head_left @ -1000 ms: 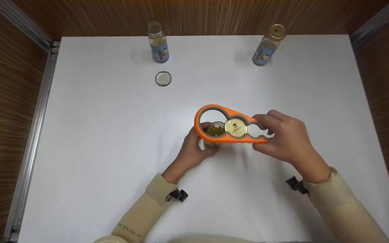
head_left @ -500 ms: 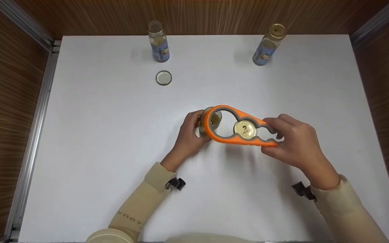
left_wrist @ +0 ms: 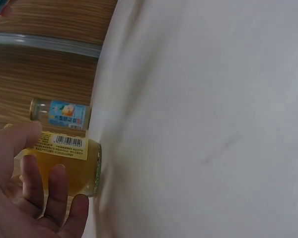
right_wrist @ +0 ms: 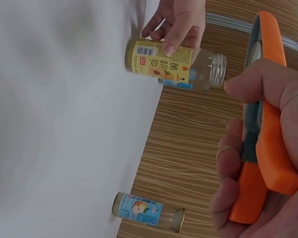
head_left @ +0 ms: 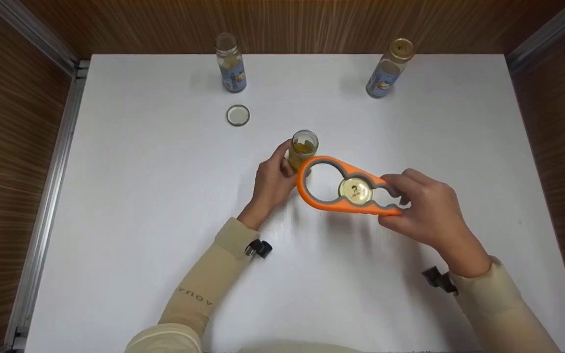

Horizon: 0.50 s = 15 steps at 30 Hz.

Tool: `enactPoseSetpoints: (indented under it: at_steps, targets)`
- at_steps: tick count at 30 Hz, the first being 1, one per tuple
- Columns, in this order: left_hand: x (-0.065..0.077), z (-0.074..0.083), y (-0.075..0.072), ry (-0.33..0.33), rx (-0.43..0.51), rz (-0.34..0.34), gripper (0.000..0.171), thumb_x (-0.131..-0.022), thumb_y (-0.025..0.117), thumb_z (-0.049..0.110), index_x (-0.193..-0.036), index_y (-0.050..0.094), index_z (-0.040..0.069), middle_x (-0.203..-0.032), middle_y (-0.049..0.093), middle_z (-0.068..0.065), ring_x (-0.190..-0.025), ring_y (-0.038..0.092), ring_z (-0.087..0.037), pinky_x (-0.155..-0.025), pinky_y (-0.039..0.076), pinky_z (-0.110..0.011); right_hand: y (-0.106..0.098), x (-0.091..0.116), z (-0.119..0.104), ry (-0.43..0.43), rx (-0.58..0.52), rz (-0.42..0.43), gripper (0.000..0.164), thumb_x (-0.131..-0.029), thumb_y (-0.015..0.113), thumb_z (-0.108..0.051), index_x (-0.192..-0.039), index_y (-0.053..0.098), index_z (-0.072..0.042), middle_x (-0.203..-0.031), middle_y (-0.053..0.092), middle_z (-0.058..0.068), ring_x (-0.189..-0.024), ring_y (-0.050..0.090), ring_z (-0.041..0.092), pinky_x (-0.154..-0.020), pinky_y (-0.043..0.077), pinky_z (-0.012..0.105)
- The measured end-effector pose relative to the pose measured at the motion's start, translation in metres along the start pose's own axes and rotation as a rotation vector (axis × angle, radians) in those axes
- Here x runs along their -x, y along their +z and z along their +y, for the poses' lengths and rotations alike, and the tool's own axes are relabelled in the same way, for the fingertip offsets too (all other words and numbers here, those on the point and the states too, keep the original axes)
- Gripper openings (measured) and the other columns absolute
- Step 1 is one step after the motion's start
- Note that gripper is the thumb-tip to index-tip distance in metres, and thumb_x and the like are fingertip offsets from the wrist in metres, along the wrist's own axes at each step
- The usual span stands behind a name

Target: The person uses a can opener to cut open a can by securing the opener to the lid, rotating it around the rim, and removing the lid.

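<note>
My left hand [head_left: 273,180] grips an uncapped glass jar [head_left: 304,146] with yellow pieces in liquid inside. In the right wrist view its yellow label [right_wrist: 161,60] shows a peach picture, and the thumb presses on the label. The jar stands upright, its base at the table. My right hand [head_left: 425,206] holds an orange and grey jar opener [head_left: 339,207] by its handle ends, raised over the table. A gold lid [head_left: 356,190] sits in the opener's middle opening. The opener's round end overlaps the lower part of the jar in the head view.
At the back left stands an uncapped jar with a blue label [head_left: 234,74], and a loose lid [head_left: 238,115] lies upside down before it. Another blue-labelled jar [head_left: 383,78] with a gold cap stands back right. Wood-grain panels [head_left: 307,27] border the white table [head_left: 140,171].
The left hand has carried the jar forward, out from beneath the opener. The right hand has shifted slightly right with the opener and the lid.
</note>
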State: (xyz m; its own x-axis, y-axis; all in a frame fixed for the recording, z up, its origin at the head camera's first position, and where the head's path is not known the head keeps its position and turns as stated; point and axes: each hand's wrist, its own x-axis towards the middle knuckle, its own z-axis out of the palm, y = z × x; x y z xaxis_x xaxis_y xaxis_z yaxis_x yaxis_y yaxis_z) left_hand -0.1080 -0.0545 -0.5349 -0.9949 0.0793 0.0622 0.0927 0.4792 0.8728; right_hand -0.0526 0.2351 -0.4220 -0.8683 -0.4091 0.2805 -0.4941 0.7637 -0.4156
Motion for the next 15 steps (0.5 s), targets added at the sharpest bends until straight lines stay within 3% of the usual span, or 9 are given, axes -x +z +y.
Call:
enactPoseSetpoints:
  at_steps: [4,10,15]
  targets:
    - [-0.012,0.000,0.002,-0.005,0.004,0.034,0.063,-0.081,0.078,0.028,-0.137,0.051,0.018,-0.082,0.051,-0.001,-0.074,0.050,-0.013,-0.068,0.042,-0.026,0.000,0.000,0.001,0.007,-0.003,-0.007,0.045,-0.055,0.075,-0.013,-0.100,0.072,-0.017,-0.072,0.052,-0.008,-0.061,0.056,0.008,-0.049,0.043,0.029]
    - [-0.028,0.001,0.003,-0.046,0.083,0.066,0.065,-0.078,0.081,0.027,-0.135,0.053,0.014,-0.121,0.047,-0.004,-0.113,0.049,-0.014,-0.095,0.042,-0.023,0.002,0.002,0.002,0.016,-0.005,-0.015,0.046,-0.055,0.075,-0.012,-0.100,0.072,-0.018,-0.073,0.049,-0.011,-0.061,0.057,0.009,-0.049,0.043,0.029]
    - [-0.042,0.003,0.000,-0.066,0.129,0.046,0.065,-0.080,0.079,0.021,-0.136,0.048,0.011,-0.128,0.049,-0.005,-0.115,0.052,-0.015,-0.095,0.042,-0.018,0.001,0.003,0.005,0.023,-0.004,-0.019,0.046,-0.055,0.075,-0.012,-0.101,0.072,-0.018,-0.073,0.049,-0.010,-0.060,0.058,0.009,-0.049,0.043,0.029]
